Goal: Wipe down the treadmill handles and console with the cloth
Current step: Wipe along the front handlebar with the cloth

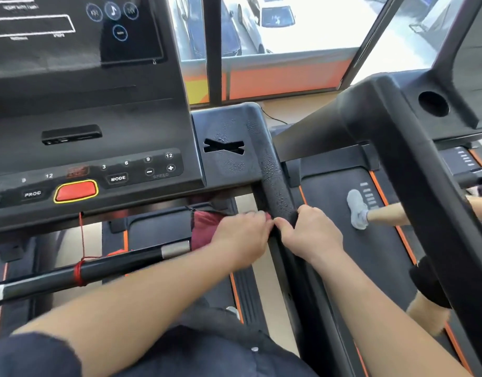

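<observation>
- Cloth (207, 227) (maroon, bunched) is gripped in the left hand (242, 232) against the right handle (278, 191).
- Right hand (313, 235) is curled round that handle.
- Droplets (272, 170) bead the handle above; the console (98, 118) probably awaits wiping.

The right hand (313, 235) grips the handle (278, 189), droplets (271, 164) dotting it above the grip; just left, the left hand (241, 235) holds the cloth (203, 227). The console (98, 126) stands farther up-left.

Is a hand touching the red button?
No, the left hand and right hand are both at the side handle, away from the red button.
</observation>
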